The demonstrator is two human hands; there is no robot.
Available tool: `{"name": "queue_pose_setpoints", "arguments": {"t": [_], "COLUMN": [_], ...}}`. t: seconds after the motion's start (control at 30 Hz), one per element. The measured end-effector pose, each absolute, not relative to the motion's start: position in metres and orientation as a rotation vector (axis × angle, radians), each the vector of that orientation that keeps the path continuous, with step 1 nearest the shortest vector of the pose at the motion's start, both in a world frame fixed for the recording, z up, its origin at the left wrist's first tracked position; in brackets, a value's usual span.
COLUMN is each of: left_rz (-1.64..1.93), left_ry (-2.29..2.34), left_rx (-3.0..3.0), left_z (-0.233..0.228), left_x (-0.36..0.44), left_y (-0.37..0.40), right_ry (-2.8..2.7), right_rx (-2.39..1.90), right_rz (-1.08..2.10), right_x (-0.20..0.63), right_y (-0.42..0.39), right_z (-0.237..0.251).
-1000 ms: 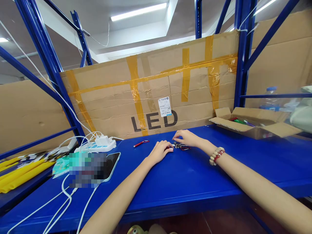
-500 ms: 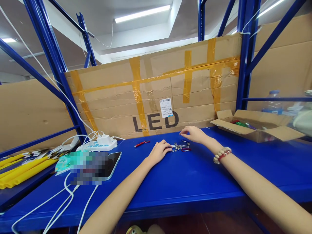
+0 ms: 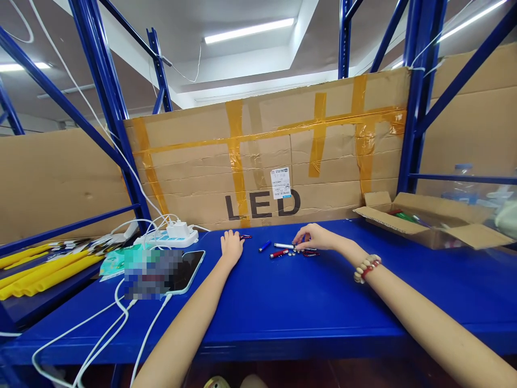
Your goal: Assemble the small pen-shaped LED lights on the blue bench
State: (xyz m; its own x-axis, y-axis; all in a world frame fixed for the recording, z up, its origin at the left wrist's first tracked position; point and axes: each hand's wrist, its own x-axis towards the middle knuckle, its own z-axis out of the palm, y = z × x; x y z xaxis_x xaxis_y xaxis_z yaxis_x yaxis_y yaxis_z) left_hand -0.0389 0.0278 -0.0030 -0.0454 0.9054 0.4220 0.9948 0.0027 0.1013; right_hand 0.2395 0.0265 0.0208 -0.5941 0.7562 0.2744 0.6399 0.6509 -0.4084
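My left hand [image 3: 231, 249] lies over a small red tube with a clip [image 3: 245, 237], its fingers stretched out and slightly apart, covering most of it. My right hand [image 3: 315, 237] is bent in a pinch, thumb and forefinger close together at the end of a silver tube [image 3: 284, 246]. What is between those fingertips is too small to make out. Below them lie small round silver pieces [image 3: 291, 254] and a dark red clip [image 3: 311, 254]. A red tube [image 3: 278, 254] and a blue tube [image 3: 265, 246] rest between the hands.
A phone [image 3: 186, 271], white cables and a power strip [image 3: 177, 237] are at the left on the blue shelf [image 3: 283, 307]. An opened cardboard box [image 3: 428, 234] stands at the right. A cardboard panel [image 3: 194, 178] closes off the back; yellow items [image 3: 48, 275] lie far left.
My left hand has moved left, off the small parts and onto the red tube with a clip. Red, blue and silver tubes now show where it was. My right hand has lowered toward the silver pieces.
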Motion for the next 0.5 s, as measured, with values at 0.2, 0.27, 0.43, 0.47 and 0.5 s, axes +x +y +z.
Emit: {"name": "queue_pose_setpoints", "arguments": {"t": [0.2,0.27,0.43,0.47,0.5], "left_rz": [-0.525,-0.529,-0.571,-0.581,-0.591], "left_ry": [-2.118,-2.118,-2.08,-2.067,-2.053], "left_rx": [-1.99,-1.993,-2.031,-2.043,-2.057], "left_z": [-0.011,-0.01,-0.009,-0.008,-0.008], "left_x": [-0.046,-0.045,-0.045,-0.045,-0.045], "left_y": [0.035,0.035,0.035,0.035,0.035], "right_ry": [-2.502,-2.498,-2.46,-2.46,-2.465], "right_rx": [-1.04,-1.018,-1.13,-1.152,-1.16], "right_rz": [0.473,0.483,0.581,0.617,0.644], "right_x": [0.239,0.238,0.234,0.233,0.233], "right_y": [0.031,0.031,0.023,0.022,0.021], "right_z": [0.011,0.011,0.015,0.016,0.016]}}
